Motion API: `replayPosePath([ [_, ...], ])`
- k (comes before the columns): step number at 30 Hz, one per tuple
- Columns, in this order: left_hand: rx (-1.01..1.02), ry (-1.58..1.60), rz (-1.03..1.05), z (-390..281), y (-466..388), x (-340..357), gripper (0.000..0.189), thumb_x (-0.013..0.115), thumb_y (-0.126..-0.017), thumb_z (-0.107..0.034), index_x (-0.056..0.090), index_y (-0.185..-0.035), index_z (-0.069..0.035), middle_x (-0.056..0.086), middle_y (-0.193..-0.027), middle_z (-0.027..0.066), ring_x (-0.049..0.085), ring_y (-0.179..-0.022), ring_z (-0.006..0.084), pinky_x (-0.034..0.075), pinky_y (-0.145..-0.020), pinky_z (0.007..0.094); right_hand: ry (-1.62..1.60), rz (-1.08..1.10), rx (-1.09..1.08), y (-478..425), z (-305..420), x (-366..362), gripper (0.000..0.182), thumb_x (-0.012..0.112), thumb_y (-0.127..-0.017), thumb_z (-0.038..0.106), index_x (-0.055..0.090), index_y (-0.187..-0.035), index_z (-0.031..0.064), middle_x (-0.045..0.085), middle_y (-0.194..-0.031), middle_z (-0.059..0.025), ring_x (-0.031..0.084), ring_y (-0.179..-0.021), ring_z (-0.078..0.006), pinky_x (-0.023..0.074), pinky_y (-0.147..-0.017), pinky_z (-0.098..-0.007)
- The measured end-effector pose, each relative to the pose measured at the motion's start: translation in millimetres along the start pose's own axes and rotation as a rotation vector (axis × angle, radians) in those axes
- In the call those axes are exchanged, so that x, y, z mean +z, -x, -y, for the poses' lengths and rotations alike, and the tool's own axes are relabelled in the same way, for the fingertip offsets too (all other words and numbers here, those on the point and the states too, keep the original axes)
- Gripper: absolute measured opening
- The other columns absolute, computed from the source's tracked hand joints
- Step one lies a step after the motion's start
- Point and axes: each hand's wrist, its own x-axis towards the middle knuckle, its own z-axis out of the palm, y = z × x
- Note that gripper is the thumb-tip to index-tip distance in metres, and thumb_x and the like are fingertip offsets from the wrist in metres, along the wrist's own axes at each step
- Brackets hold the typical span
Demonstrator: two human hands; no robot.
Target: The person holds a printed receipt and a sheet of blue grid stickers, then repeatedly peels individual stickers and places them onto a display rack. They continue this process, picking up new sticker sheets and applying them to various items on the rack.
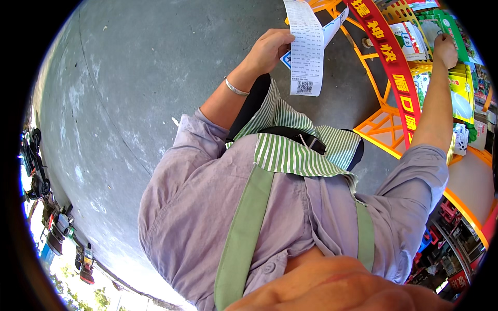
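Observation:
My left hand (270, 50) pinches a long printed paper receipt (307, 58) by its left edge. The receipt hangs over the grey floor, bearing rows of print and a square code near its lower end. A folded part with blue print shows behind it. My right hand (446, 51) reaches to the upper right, its fingers curled at the edge of a green packet (453, 33) on a display rack. The exact grip there is partly hidden by the hand. White packets (408, 39) stand left of it, and yellow-green packets (461, 93) sit below.
An orange metal rack frame (379, 116) stands at right, with a red strip (389, 58) bearing yellow writing along its edge. Grey concrete floor (116, 97) spreads to the left. Parked scooters (37, 167) line the far left edge. A green striped apron (295, 155) covers my waist.

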Motion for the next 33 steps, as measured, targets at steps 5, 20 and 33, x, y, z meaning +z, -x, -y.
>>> replayPosePath([
  [5,-0.005,-0.037,-0.001,-3,2,2,0.028,0.041,-0.084,-0.012,0.056,-0.09,0.01,0.06,-0.089,0.0122,0.056,-0.079,0.0172,0.044,-0.074,0.0297,-0.058,-0.065,-0.098,-2,-4,7,0.033,0.043,-0.081,0.038,0.057,-0.11,0.0286,0.054,-0.116,-0.0086,0.056,-0.1,-0.0318,0.0458,-0.079,-0.0444],
  [20,-0.021,-0.04,-0.036,1,-2,8,0.029,0.042,-0.083,-0.013,0.056,-0.092,0.011,0.06,-0.089,0.0132,0.056,-0.08,0.0183,0.044,-0.074,0.0298,-0.237,-0.094,-0.326,4,-11,13,0.031,0.044,-0.081,0.031,0.059,-0.108,0.0247,0.059,-0.107,-0.0083,0.057,-0.095,-0.0291,0.0465,-0.079,-0.0407],
  [33,-0.02,-0.039,-0.004,-1,-4,16,0.031,0.042,-0.083,-0.014,0.056,-0.097,0.009,0.061,-0.093,0.0133,0.058,-0.082,0.0197,0.044,-0.076,0.0302,-1.187,-0.09,-0.305,151,58,-111,0.018,0.051,-0.085,0.017,0.062,-0.096,0.0083,0.063,-0.077,-0.0059,0.06,-0.067,-0.0131,0.0458,-0.058,-0.0244],
])
